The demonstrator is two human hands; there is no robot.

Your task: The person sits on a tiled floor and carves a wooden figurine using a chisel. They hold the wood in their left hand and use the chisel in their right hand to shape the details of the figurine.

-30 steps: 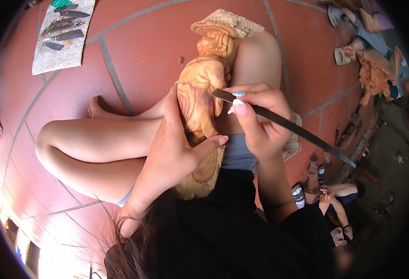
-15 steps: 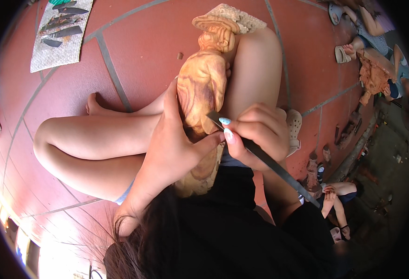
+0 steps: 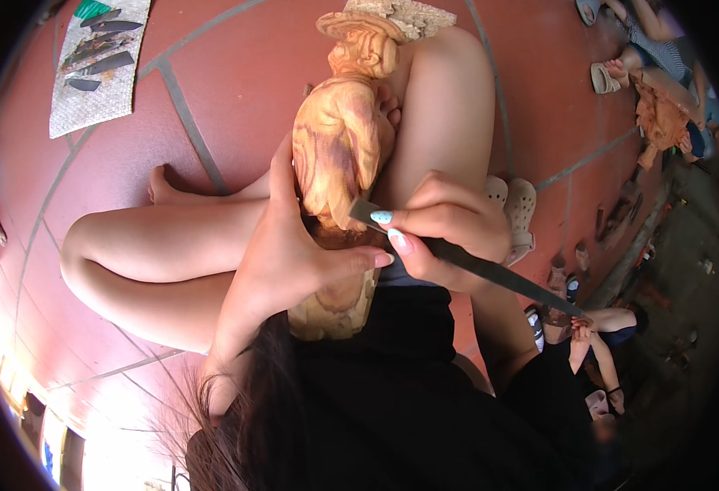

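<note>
At the far left, the mat (image 3: 89, 108) lies on the floor (image 3: 204, 61) with several blades (image 3: 116, 26) spread on it, probably so that each one is easy to see and to pick. Then comes my bent left leg (image 3: 146, 245), and beside it my left hand (image 3: 281, 254). Its fingers are clamped around the lower part of the statue (image 3: 335, 131), the thumb laid across to the right side, I think to stop it from turning. The statue lies in my lap between my legs, the hat (image 3: 367, 29) away from me and the base close to my shirt (image 3: 359, 409); I suppose my body serves as its support. Next, my right hand (image 3: 457, 225) has its fingers closed on the flat tool (image 3: 498, 274), near the front end, which seems to give finer control. The tip is at the carved hem, near my left thumb; whether it touches the wood, I cannot tell. Further right, the clogs (image 3: 521, 209) are just beside my thigh, and another carving (image 3: 662, 110) is near another person (image 3: 650, 53), well apart from me.
</note>
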